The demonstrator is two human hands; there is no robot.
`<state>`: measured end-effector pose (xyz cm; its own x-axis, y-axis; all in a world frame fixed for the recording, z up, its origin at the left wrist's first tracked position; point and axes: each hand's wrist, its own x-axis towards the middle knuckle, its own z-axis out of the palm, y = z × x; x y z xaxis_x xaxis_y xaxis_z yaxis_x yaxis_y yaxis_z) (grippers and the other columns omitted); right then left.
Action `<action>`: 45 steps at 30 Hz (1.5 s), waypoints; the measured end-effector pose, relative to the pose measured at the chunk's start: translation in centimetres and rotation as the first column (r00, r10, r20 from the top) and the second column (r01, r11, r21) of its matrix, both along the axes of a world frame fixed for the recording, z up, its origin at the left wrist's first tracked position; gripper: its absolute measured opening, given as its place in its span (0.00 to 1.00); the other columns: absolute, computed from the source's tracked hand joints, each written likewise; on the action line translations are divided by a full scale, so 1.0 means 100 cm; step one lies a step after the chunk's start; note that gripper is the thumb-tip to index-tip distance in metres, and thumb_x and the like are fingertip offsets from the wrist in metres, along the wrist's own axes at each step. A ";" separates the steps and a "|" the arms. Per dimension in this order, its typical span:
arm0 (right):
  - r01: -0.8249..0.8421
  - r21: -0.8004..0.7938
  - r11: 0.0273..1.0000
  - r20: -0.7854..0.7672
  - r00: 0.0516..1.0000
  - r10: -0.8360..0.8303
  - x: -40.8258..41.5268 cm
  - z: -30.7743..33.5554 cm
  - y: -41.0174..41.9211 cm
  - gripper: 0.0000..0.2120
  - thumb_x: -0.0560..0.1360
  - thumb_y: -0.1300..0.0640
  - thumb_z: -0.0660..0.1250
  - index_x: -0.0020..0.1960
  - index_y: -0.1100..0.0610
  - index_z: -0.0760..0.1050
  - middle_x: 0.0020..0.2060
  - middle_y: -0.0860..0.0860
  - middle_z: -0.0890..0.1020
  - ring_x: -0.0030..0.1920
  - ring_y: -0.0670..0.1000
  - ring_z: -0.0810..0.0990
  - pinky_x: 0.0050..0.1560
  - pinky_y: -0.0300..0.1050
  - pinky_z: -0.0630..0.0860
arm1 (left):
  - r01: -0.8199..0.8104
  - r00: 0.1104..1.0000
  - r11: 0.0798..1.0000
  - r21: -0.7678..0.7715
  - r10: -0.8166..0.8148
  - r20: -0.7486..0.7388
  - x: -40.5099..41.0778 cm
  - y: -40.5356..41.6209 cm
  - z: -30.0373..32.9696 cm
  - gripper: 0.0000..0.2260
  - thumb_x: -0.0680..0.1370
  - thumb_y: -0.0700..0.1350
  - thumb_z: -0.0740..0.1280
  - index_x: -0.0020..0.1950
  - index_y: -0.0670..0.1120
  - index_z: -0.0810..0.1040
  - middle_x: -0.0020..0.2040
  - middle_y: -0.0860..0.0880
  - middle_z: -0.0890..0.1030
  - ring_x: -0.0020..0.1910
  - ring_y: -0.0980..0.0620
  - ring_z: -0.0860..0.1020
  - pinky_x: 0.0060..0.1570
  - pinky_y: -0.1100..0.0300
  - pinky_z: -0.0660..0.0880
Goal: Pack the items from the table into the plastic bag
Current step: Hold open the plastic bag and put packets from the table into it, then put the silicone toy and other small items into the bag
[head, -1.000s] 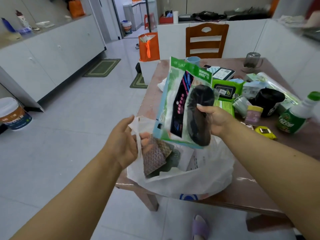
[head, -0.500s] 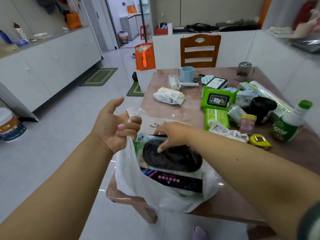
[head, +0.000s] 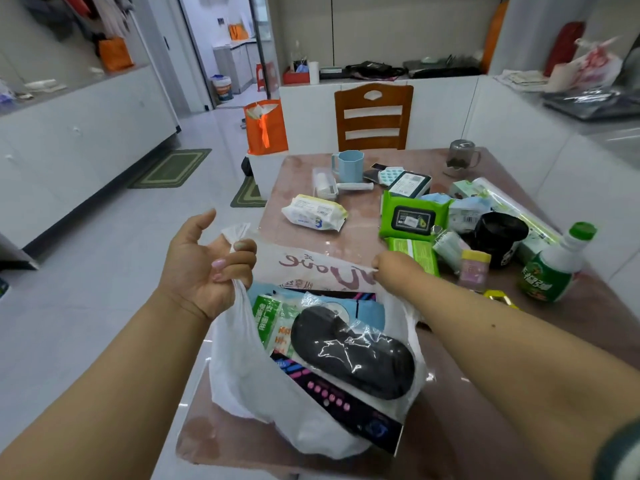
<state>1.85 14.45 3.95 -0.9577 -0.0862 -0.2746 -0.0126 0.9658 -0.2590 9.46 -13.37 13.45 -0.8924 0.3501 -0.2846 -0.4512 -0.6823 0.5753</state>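
Nearest me, at six o'clock, the plastic bag (head: 277, 393) sits on the near edge of the surface (head: 363, 237) with its mouth wide open. The clear-wrapped packet (head: 346, 348) that I held upright above it a second ago now lies flat inside, the dark pad facing up. My right hand (head: 393, 268) has let go of that packet and moved to the far rim of the bag at one o'clock, where it pinches the plastic. My left hand (head: 204, 268) keeps its grip at ten o'clock, fingers closed on the bunched handle.

So one more item is packed, and I judge the bag has room for more. Farther off, from twelve to three o'clock, plenty waits: the white wipes pack (head: 315, 213), the green wipes pack (head: 412, 216), the green bottle (head: 554, 268), the blue cup (head: 348, 166).
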 end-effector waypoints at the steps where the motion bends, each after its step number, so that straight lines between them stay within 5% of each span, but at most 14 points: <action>1: 0.009 -0.007 1.000 -0.002 1.000 -0.009 -0.010 0.006 0.003 0.12 0.78 0.54 0.63 0.53 0.62 0.78 0.46 0.57 0.77 0.50 0.57 0.77 0.44 0.43 0.69 | -0.013 1.000 1.000 0.005 0.013 -0.001 -0.009 0.003 0.002 0.16 0.71 0.55 0.65 0.47 0.44 0.67 0.33 0.49 0.67 0.20 0.59 0.62 0.17 0.72 0.58; 7: 0.047 -0.135 0.990 -0.187 0.980 -0.072 -0.087 0.058 0.021 0.12 0.73 0.55 0.71 0.51 0.63 0.79 0.45 0.58 0.80 0.45 0.56 0.77 0.42 0.43 0.69 | -0.139 0.990 0.978 0.156 0.131 0.059 -0.076 0.001 0.030 0.15 0.70 0.51 0.66 0.39 0.41 0.66 0.27 0.47 0.67 0.18 0.58 0.61 0.14 0.69 0.58; 13: -0.006 0.073 0.997 0.285 0.958 -0.016 -0.130 0.092 0.050 0.16 0.71 0.64 0.71 0.58 0.65 0.77 0.37 0.55 0.80 0.32 0.52 0.80 0.30 0.42 0.75 | -0.137 0.987 0.961 -0.242 0.152 0.047 -0.118 0.014 0.039 0.14 0.68 0.48 0.65 0.45 0.43 0.65 0.28 0.48 0.68 0.18 0.58 0.63 0.12 0.69 0.58; 16: -0.013 0.014 1.000 0.464 0.886 0.005 -0.128 0.098 0.050 0.27 0.68 0.46 0.75 0.59 0.58 0.70 0.41 0.60 0.81 0.30 0.55 0.84 0.31 0.45 0.80 | -0.129 0.990 0.955 -0.268 0.138 0.014 -0.126 0.013 0.047 0.15 0.66 0.49 0.67 0.44 0.44 0.65 0.29 0.49 0.67 0.18 0.59 0.63 0.12 0.68 0.59; 18: -0.190 0.186 0.964 0.510 0.857 0.071 -0.111 0.088 0.043 0.25 0.67 0.43 0.75 0.50 0.59 0.71 0.40 0.58 0.83 0.31 0.56 0.85 0.35 0.48 0.81 | -0.119 0.991 0.943 -0.310 0.130 0.016 -0.126 0.015 0.049 0.15 0.67 0.49 0.66 0.46 0.43 0.66 0.30 0.49 0.68 0.18 0.59 0.63 0.12 0.68 0.60; 21: -0.306 0.277 0.911 0.377 0.907 0.190 -0.103 0.072 0.043 0.09 0.73 0.58 0.70 0.49 0.64 0.78 0.40 0.58 0.83 0.30 0.52 0.82 0.33 0.46 0.81 | -0.027 0.997 0.849 -0.528 0.063 0.050 -0.124 0.019 0.049 0.15 0.73 0.51 0.63 0.50 0.39 0.71 0.30 0.47 0.71 0.19 0.57 0.67 0.14 0.69 0.64; 22: -0.243 0.184 0.952 0.283 0.941 0.186 -0.107 0.077 0.048 0.07 0.74 0.61 0.68 0.50 0.63 0.77 0.39 0.58 0.82 0.28 0.52 0.80 0.30 0.45 0.80 | 0.024 0.997 0.746 -0.665 0.034 0.074 -0.125 0.018 0.050 0.19 0.75 0.53 0.62 0.50 0.36 0.74 0.29 0.45 0.74 0.20 0.54 0.71 0.17 0.68 0.68; 24: -0.068 -0.128 0.989 0.221 0.970 0.095 -0.117 0.097 0.062 0.11 0.74 0.58 0.70 0.55 0.57 0.73 0.40 0.58 0.81 0.27 0.50 0.80 0.25 0.41 0.77 | 0.128 0.991 0.286 -0.950 -0.014 0.130 -0.128 0.019 0.056 0.29 0.77 0.59 0.60 0.45 0.32 0.80 0.29 0.40 0.81 0.24 0.46 0.80 0.26 0.60 0.77; 26: 0.020 -0.276 0.961 0.272 0.960 0.059 -0.125 0.114 0.068 0.16 0.73 0.50 0.72 0.56 0.53 0.71 0.39 0.57 0.82 0.29 0.49 0.82 0.29 0.40 0.78 | 0.158 0.983 -0.219 -0.963 -0.054 0.174 -0.137 0.022 0.072 0.36 0.75 0.68 0.56 0.37 0.35 0.82 0.29 0.40 0.83 0.26 0.44 0.82 0.30 0.57 0.78; 27: 0.036 -0.276 0.960 0.272 0.961 0.043 -0.128 0.117 0.067 0.18 0.73 0.47 0.71 0.57 0.55 0.72 0.39 0.57 0.82 0.31 0.51 0.82 0.32 0.42 0.79 | 0.132 0.982 -0.376 -0.917 -0.078 0.174 -0.143 0.025 0.081 0.38 0.74 0.70 0.54 0.33 0.36 0.82 0.27 0.41 0.83 0.24 0.45 0.82 0.29 0.59 0.77; 30: 0.107 -0.335 0.936 0.220 0.975 -0.033 -0.139 0.119 0.062 0.21 0.76 0.48 0.67 0.61 0.61 0.71 0.39 0.56 0.81 0.36 0.55 0.81 0.40 0.47 0.80 | -0.041 0.974 -0.551 -0.834 -0.210 0.091 -0.173 0.048 0.108 0.39 0.72 0.72 0.52 0.29 0.39 0.81 0.20 0.47 0.79 0.17 0.50 0.76 0.24 0.63 0.71; 33: 0.204 -0.424 0.882 0.238 0.965 -0.109 -0.151 0.117 0.064 0.19 0.77 0.49 0.64 0.61 0.62 0.71 0.39 0.56 0.79 0.36 0.53 0.79 0.40 0.46 0.78 | -0.100 0.940 -0.477 -0.873 -0.333 0.074 -0.207 0.092 0.118 0.36 0.73 0.71 0.52 0.33 0.41 0.82 0.22 0.48 0.79 0.22 0.50 0.77 0.25 0.62 0.71; 40: 0.396 -0.514 0.761 0.184 0.917 -0.353 -0.221 0.110 0.108 0.17 0.78 0.54 0.64 0.60 0.66 0.72 0.38 0.56 0.78 0.38 0.55 0.76 0.39 0.45 0.75 | 0.153 0.855 -0.230 -0.961 -0.456 0.246 -0.297 0.182 0.102 0.31 0.76 0.67 0.55 0.50 0.41 0.80 0.43 0.41 0.84 0.36 0.48 0.83 0.33 0.60 0.80; 45: 0.494 -0.508 0.706 0.104 0.849 -0.519 -0.301 0.087 0.148 0.16 0.77 0.54 0.66 0.56 0.67 0.74 0.42 0.61 0.79 0.41 0.58 0.78 0.44 0.48 0.77 | 0.226 0.891 0.039 -0.973 -0.412 0.191 -0.377 0.223 0.042 0.22 0.78 0.59 0.59 0.50 0.39 0.77 0.42 0.41 0.83 0.41 0.46 0.83 0.39 0.56 0.80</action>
<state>-28.30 29.27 12.66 -0.9074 0.3035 -0.2906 0.4169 0.5634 -0.7133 -28.20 8.94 17.62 -0.8279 0.1218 -0.5476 -0.3302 0.6833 0.6512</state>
